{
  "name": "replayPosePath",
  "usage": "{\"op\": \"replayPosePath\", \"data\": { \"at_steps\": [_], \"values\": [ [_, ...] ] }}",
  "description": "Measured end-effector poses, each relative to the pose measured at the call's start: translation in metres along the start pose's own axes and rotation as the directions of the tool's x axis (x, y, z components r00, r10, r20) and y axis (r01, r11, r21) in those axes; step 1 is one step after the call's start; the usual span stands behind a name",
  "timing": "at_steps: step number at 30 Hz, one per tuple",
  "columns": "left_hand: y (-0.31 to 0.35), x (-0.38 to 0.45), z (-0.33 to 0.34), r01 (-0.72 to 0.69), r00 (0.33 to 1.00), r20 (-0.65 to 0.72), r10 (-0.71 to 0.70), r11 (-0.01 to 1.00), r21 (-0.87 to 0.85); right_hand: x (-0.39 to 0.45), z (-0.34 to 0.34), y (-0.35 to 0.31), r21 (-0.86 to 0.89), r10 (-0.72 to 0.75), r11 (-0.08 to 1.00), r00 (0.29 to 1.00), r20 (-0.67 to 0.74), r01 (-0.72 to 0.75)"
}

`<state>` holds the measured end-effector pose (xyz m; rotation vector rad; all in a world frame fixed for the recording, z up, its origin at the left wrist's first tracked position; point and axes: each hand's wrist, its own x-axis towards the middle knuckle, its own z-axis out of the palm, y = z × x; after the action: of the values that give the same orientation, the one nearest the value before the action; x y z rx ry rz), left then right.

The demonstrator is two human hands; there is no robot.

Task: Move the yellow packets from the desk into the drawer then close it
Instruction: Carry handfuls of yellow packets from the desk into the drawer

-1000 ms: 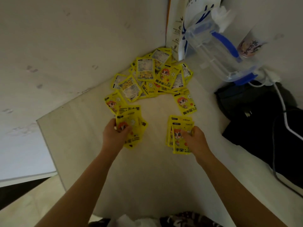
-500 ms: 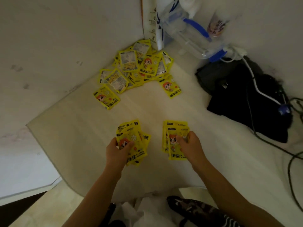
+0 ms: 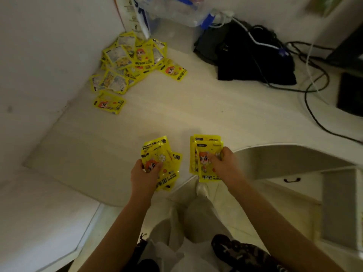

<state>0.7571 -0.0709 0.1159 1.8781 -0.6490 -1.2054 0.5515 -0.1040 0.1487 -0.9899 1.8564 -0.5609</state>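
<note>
Bare forearms, no sleeves; pale trousers (image 3: pixel 196 218); dark patterned shoe (image 3: pixel 243 252).

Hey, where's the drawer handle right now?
In the head view, the dark drawer handle sits at the right, under the desk edge, just beyond the right hand.

A pale wood-grain bench (image 3: pixel 196 114) fills a corner between two plain white walls (image 3: pixel 49 46), in dim light. Its near edge curves inward. Under the bench at the right sits a closed white drawer front with a dark handle (image 3: pixel 292 180). Below the curved edge lies a pale tiled floor (image 3: pixel 225 203).
</note>
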Motion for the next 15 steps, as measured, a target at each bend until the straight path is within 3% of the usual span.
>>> {"op": "replayPosePath", "data": {
  "at_steps": [7,15],
  "values": [
    [-0.015,-0.05,0.019,-0.075,0.984,0.168,0.053,0.989,0.127,-0.066,-0.029,0.065,0.119,0.109,0.988,0.99,-0.087,-0.099],
    [-0.041,-0.119,0.061,-0.217,0.914,0.394,0.093,0.934,0.284,-0.138,-0.074,0.16,0.304,0.273,0.93,0.942,-0.196,-0.206]
  ]
}}
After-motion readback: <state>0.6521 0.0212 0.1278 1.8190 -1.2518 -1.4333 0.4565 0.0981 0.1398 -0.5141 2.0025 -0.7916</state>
